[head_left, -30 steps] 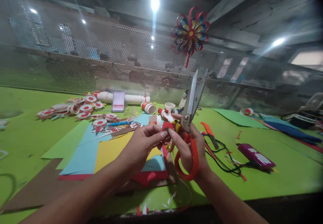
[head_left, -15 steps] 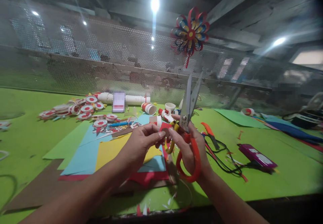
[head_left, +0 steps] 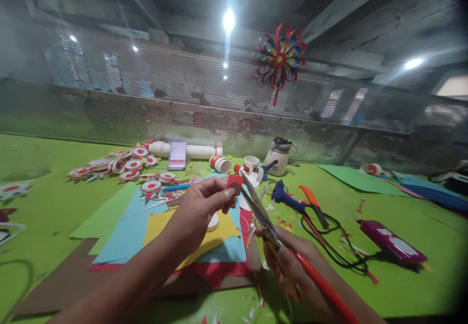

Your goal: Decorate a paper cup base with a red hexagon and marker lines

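My left hand [head_left: 199, 207] pinches a small red paper piece [head_left: 233, 180], with a round brown piece [head_left: 236, 188] against its lower part. Wrapped in my right hand [head_left: 305, 258] is a pair of scissors [head_left: 263, 213] with a red-orange handle. The blades point up and left, parted around the edge of the paper. A yellow curved object [head_left: 288, 282] also sits in my right hand; its kind is mostly hidden. Below the left hand lie yellow paper [head_left: 199, 246], blue paper [head_left: 124, 226] and a white ring-like piece [head_left: 212, 222].
Red-and-white paper wheels [head_left: 133, 165] pile up at the back left. A blue glue gun [head_left: 287, 197], an orange-handled cutter [head_left: 310, 200], black cables and a purple box [head_left: 393, 241] lie to the right. Behind stand a pale jar [head_left: 277, 161] and a mesh screen [head_left: 204, 114].
My right hand has moved down and right, turning the scissors from upright to slanting, with their blades now at the red paper. My left hand keeps its pinch. The camera view has shifted slightly.
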Demonstrator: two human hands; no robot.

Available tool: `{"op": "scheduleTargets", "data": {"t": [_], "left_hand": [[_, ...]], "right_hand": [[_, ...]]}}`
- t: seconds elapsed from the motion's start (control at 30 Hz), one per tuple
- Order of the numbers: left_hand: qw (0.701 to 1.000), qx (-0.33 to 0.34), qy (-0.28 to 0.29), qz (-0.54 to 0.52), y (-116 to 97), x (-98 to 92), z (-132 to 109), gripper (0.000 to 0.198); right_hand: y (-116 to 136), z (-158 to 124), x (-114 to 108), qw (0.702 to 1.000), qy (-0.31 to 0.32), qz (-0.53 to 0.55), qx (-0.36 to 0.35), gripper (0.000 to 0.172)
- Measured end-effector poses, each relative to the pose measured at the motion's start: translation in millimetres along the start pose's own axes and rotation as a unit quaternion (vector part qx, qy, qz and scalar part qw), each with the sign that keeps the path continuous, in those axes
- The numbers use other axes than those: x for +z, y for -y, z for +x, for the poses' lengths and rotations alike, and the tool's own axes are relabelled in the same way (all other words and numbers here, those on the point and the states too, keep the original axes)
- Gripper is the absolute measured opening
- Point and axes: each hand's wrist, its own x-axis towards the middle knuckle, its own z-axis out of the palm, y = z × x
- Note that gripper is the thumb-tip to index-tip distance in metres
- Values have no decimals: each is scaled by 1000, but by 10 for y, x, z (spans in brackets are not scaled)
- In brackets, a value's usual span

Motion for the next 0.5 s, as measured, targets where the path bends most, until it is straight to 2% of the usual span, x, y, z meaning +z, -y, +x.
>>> {"op": "scheduleTargets", "data": {"t": [0.2,0.5], "left_hand": [[1000,-11,6,25,32,-7,6,12],[999,-44,-6,22,38,-1,-6,12]], "right_hand": [[94,6,-22,999,9,-35,-24,50],[78,16,-56,989,-28,-132,-67,58]]}}
